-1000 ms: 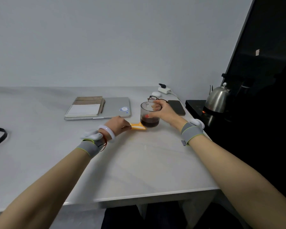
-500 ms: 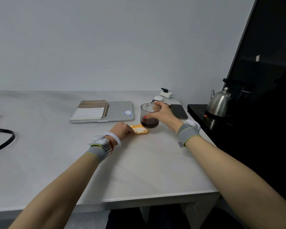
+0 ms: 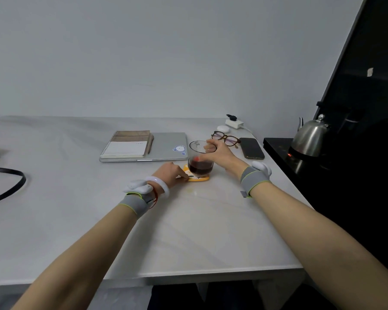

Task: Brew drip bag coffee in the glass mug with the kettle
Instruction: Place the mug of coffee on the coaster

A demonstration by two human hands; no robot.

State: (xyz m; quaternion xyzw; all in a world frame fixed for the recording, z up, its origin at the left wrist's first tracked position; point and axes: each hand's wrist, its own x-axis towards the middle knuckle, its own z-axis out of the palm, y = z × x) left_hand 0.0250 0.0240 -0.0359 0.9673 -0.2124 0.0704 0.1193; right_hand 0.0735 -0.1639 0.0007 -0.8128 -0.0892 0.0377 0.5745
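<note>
Head view: the glass mug (image 3: 199,162) is seen at centre frame on the white table (image 3: 188,231), clear-walled and about a third filled with dark coffee, set upon an orange coaster (image 3: 199,179). It is gripped near the rim by the right hand (image 3: 222,153); the coaster's edge is pinched by the left hand (image 3: 169,173). The steel kettle (image 3: 309,139) is found at right. A sticker (image 3: 179,148) on the laptop (image 3: 166,142) cannot be read.

Held both arms stretched forward, wrists banded; pinched with left hand (image 3: 169,173), knuckles up; gripped with right hand (image 3: 220,153), fingers curled.
</note>
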